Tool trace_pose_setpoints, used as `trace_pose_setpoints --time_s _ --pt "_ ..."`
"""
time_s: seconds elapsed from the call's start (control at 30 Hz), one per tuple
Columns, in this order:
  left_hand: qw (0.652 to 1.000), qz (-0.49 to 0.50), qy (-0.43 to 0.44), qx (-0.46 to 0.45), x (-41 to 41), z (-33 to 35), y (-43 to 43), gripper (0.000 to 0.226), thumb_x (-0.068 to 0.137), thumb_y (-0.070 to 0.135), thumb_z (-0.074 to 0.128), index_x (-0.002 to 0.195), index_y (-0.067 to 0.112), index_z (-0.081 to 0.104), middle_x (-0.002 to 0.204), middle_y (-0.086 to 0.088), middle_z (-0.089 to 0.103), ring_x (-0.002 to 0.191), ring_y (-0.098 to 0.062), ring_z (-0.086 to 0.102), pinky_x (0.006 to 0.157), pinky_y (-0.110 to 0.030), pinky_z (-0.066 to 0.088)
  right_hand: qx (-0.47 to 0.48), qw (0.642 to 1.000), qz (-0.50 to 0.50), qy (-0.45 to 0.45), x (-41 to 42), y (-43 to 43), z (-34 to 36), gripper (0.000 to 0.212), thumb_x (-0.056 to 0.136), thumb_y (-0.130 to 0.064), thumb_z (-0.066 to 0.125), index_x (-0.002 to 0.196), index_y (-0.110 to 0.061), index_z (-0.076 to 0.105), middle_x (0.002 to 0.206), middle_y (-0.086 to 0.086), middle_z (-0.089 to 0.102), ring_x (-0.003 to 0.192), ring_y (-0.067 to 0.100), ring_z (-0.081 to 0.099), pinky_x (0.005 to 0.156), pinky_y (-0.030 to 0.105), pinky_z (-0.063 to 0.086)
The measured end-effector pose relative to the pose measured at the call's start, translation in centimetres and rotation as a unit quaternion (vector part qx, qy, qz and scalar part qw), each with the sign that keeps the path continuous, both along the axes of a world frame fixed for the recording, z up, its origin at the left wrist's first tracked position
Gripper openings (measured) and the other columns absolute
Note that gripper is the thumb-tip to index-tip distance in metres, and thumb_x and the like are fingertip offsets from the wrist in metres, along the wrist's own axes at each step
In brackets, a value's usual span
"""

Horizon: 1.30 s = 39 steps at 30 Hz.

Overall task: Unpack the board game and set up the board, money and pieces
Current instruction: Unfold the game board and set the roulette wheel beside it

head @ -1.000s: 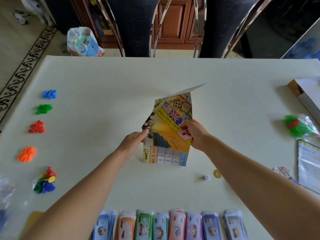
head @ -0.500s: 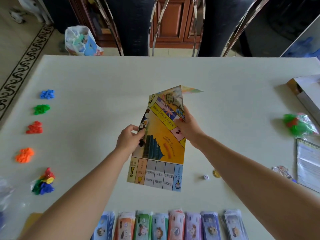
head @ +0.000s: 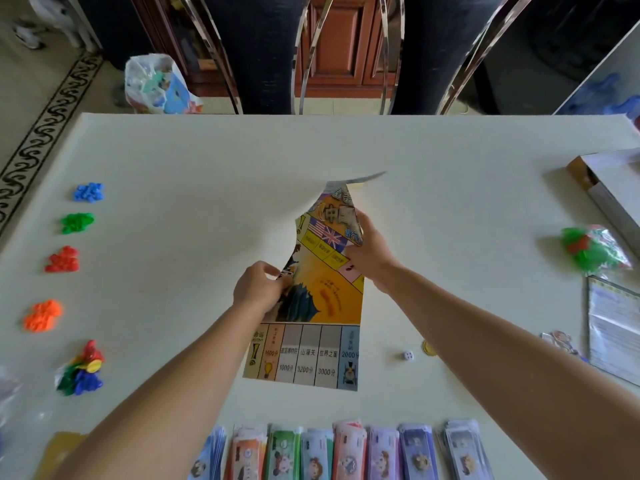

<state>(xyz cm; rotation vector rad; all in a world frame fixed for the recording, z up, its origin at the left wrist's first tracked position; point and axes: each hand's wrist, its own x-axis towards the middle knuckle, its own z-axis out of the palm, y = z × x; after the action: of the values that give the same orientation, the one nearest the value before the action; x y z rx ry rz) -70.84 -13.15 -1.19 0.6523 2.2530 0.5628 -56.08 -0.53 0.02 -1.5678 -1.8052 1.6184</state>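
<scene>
Folded paper game board point(head: 313, 306) held up over the middle of the table point(head: 207, 161), left hand point(head: 258, 289) pinching its left edge, right hand point(head: 370, 252) gripping its right edge, white flap curling open on top, banknote stacks point(head: 348, 452) along the near edge, coloured piece heaps point(head: 63, 259) at left.

Yellow-orange board point(head: 322, 299); blue, green, red piles

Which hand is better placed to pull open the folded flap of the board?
Left. The left hand pinches the board at the edge of its white-backed flap, which seems to open toward that side. The right hand grips the printed part, steadying it.
</scene>
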Motion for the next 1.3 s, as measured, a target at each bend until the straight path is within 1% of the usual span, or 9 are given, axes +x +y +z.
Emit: trace_pose_setpoints --time_s 0.13,0.37,0.47,0.57,0.77,0.9,1.0,1.13,1.3 --pt "0.997 -0.048 0.06 -0.016 0.5 0.7 0.0 0.029 0.085 0.04 0.069 0.101 0.016 0.071 0.106 -0.004 0.068 0.098 -0.025 0.062 0.073 -0.029 0.044 -0.093 0.992 -0.011 -0.086 0.3 0.0 -1.1 0.037 0.091 0.0 0.05 0.12 -0.021 0.042 0.116 0.005 0.059 0.1 0.024 0.064 0.06 0.029 0.056" --pt "0.994 -0.041 0.097 -0.024 1.1 0.2 0.1 0.02 0.082 0.032 0.075 0.093 0.016 0.071 0.093 0.002 0.067 0.08 -0.017 0.058 0.059 -0.023 0.039 -0.129 0.987 -0.034 -0.09 0.9 -0.1 -2.4 0.029 0.092 -0.009 0.055 0.117 -0.02 0.044 0.11 0.005 0.062 0.093 0.019 0.066 0.072 0.032 0.058" --pt "0.998 -0.028 0.048 0.006 1.1 0.2 0.4 0.01 0.084 0.027 0.072 0.084 0.018 0.068 0.085 0.003 0.065 0.07 -0.012 0.056 0.056 -0.024 0.04 -0.153 0.985 -0.06 -0.057 1.0 0.5 -2.3 0.027 0.093 -0.011 0.056 0.116 -0.018 0.046 0.107 0.005 0.064 0.081 0.016 0.067 0.07 0.028 0.055" --pt "0.999 0.029 -0.027 0.038 0.5 0.1 0.9 0.015 0.086 0.023 0.066 0.072 0.017 0.064 0.079 -0.001 0.066 0.068 -0.015 0.058 0.067 -0.034 0.052 -0.197 0.975 -0.102 0.029 1.3 0.7 -1.4 0.025 0.095 -0.019 0.056 0.119 -0.012 0.051 0.099 0.006 0.067 0.077 0.015 0.064 0.076 0.029 0.052" --pt "0.948 0.19 -0.22 0.13 -0.4 1.3 2.0 0.021 0.097 0.018 0.046 0.081 0.008 0.054 0.076 -0.011 0.056 0.06 -0.019 0.051 0.056 -0.029 0.04 -0.361 0.899 -0.068 0.237 2.9 0.8 0.5 0.05 0.103 -0.048 0.02 0.12 -0.016 0.055 0.105 0.015 0.069 0.092 0.027 0.067 0.072 0.035 0.057" --pt "0.897 0.312 -0.259 0.174 -0.9 2.3 2.6 0.025 0.097 0.021 0.049 0.076 0.01 0.056 0.076 -0.009 0.061 0.066 -0.018 0.057 0.061 -0.031 0.046 -0.378 0.913 0.068 0.138 4.7 0.6 0.0 0.041 0.099 -0.044 0.036 0.115 -0.014 0.059 0.119 0.023 0.059 0.103 0.033 0.063 0.087 0.046 0.052" --pt "0.874 0.342 -0.283 0.198 -1.0 2.5 2.8 0.025 0.097 0.021 0.047 0.076 0.01 0.055 0.077 -0.008 0.061 0.069 -0.018 0.059 0.066 -0.032 0.051 -0.436 0.891 0.122 0.018 5.6 0.0 -0.7 0.069 0.09 -0.065 0.031 0.128 -0.012 0.057 0.132 0.025 0.053 0.118 0.041 0.055 0.093 0.052 0.049" --pt "0.862 0.341 -0.305 0.219 -1.3 2.3 2.7 0.022 0.097 0.021 0.045 0.081 0.012 0.057 0.089 -0.011 0.064 0.084 -0.021 0.061 0.082 -0.036 0.05 -0.531 0.839 0.105 0.063 6.3 -0.1 -0.8 0.095 0.084 -0.078 0.022 0.133 -0.003 0.052 0.128 0.026 0.056 0.108 0.037 0.061 0.092 0.043 0.051" --pt "0.841 0.283 -0.381 0.259 -1.9 2.4 2.7 0.029 0.09 0.036 0.061 0.109 0.015 0.065 0.107 -0.011 0.072 0.098 -0.027 0.068 0.083 -0.043 0.055 -0.435 0.891 0.076 0.104 6.4 0.5 -0.4 0.053 0.096 -0.05 0.038 0.128 -0.013 0.058 0.126 0.016 0.061 0.11 0.027 0.061 0.091 0.039 0.051"
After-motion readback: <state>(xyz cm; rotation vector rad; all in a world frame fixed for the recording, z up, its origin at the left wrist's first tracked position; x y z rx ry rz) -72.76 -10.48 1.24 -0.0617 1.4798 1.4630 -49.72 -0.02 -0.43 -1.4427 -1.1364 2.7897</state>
